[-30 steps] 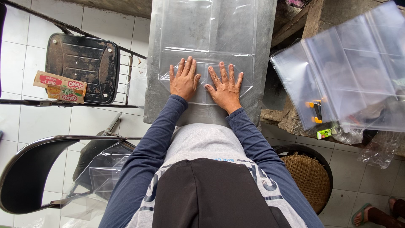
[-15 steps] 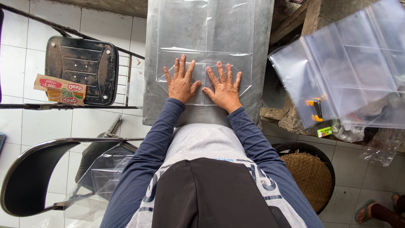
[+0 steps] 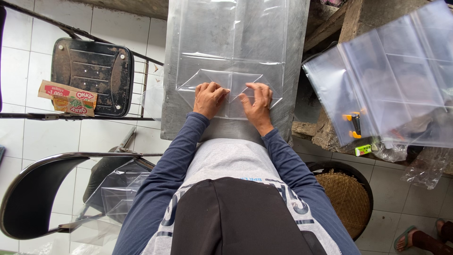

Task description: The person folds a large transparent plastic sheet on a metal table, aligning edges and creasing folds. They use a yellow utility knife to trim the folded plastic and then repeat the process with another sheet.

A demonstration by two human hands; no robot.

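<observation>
Pressing clear plastic bag (image 3: 231,61) (top cut off): left hand (image 3: 210,98), right hand (image 3: 257,104).

Long dark-blue sleeves, grey shirt front with blue lettering, black panel over the chest, bare hands

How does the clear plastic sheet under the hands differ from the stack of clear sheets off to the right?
The sheet under the hands lies flat on the grey table, its near end folded into angled flaps; the stack on the right lies tilted and unfolded. Both hands press the first; nothing touches the stack. Both are transparent plastic.
</observation>
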